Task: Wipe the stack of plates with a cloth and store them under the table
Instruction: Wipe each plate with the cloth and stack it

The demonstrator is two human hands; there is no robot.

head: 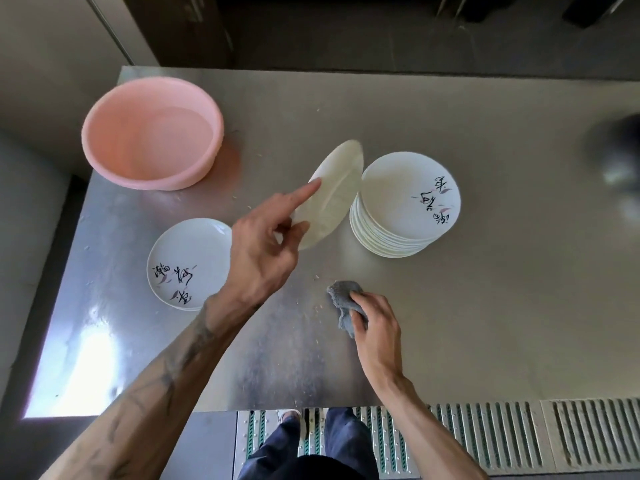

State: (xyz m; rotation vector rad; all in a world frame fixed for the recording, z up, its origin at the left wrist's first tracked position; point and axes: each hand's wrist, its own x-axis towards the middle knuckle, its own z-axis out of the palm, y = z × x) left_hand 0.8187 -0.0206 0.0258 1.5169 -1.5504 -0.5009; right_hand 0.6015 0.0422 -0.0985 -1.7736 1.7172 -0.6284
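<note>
Your left hand [263, 251] grips a tilted plate [332, 195] just beside the stack of plates [398, 216], while your right hand [375, 327] clutches the grey cloth [343, 299] on the worktop [485, 306].

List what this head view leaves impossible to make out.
- Dark object, head view: blurred and cut off by the right edge.
- Tilted plate in the left hand: motion-blurred, any pattern unreadable.
- Storage space below: hidden by the tabletop.
- Plate stack: rims too fine to count.
</note>
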